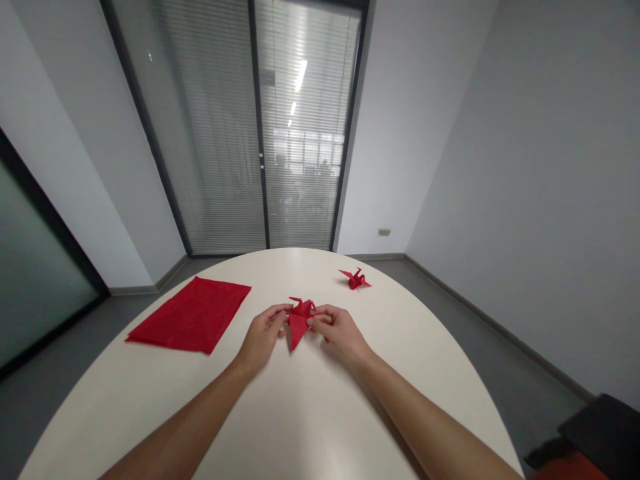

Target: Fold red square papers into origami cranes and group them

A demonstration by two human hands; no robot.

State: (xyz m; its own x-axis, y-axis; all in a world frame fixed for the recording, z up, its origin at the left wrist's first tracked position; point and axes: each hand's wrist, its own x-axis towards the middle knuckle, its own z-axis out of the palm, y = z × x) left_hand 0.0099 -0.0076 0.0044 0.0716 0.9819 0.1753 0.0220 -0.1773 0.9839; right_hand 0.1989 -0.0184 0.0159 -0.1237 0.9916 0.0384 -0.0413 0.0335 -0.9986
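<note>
red paper crane (299, 322), second red crane (355, 279), red paper stack (193, 315), plain cream table (300, 413)

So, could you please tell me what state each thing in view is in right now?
Unfinished origami crane: partly folded, pinched from both sides.
Left hand: closed on the crane's left edge.
Right hand: closed on its right edge.
Finished origami crane: fully folded, standing alone on the table.
Red paper sheets: flat, unfolded, lying on the table.
Glass doors: shut, blinds lowered.
</note>
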